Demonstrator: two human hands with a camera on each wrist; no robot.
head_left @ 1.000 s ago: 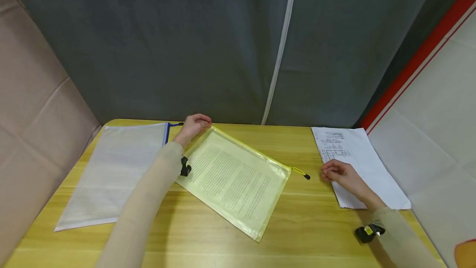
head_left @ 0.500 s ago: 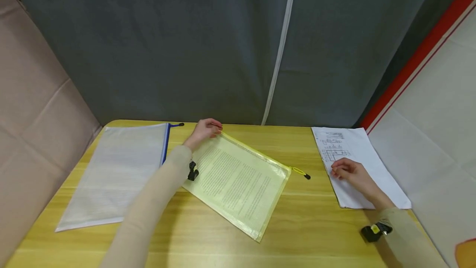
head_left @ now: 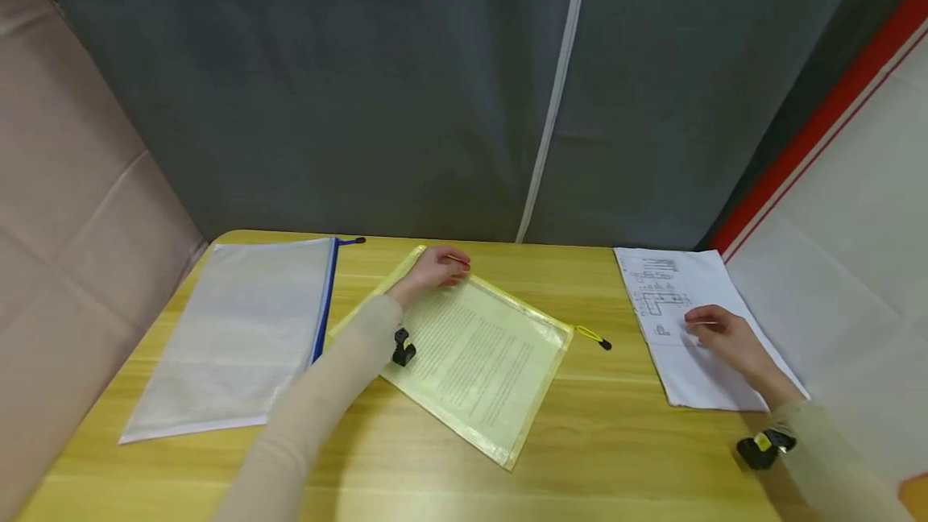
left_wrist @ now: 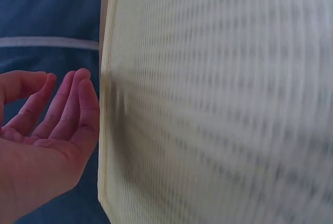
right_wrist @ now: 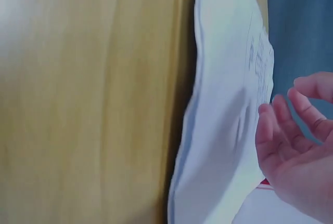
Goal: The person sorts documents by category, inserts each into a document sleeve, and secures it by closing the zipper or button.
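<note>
A translucent yellow zip document pouch [head_left: 478, 361] lies slanted mid-table, a printed sheet showing through it. Over its upper edge is my left hand [head_left: 435, 266], fingers loosely bent with nothing between them; the left wrist view shows the same hand [left_wrist: 52, 130] beside the pouch's edge [left_wrist: 106, 104]. To the right, my right hand [head_left: 728, 337] hovers over a stack of white paper [head_left: 710, 381] bearing a printed diagram. In the right wrist view that hand [right_wrist: 296, 146] has relaxed, curved fingers and an empty grasp, its shadow falling on the paper [right_wrist: 218, 104].
A whitish zip pouch [head_left: 232, 337] with a blue zipper lies at the table's left. The yellow pouch's zipper pull [head_left: 594, 337] sticks out to the right. A grey curtain [head_left: 362, 87] backs the wooden table [head_left: 580, 457], and a white panel [head_left: 855, 264] borders the right side.
My left hand has moved right from the yellow pouch's upper-left corner along its top edge, uncovering that corner. My right hand has shifted right, farther over the paper stack. The view has turned slightly.
</note>
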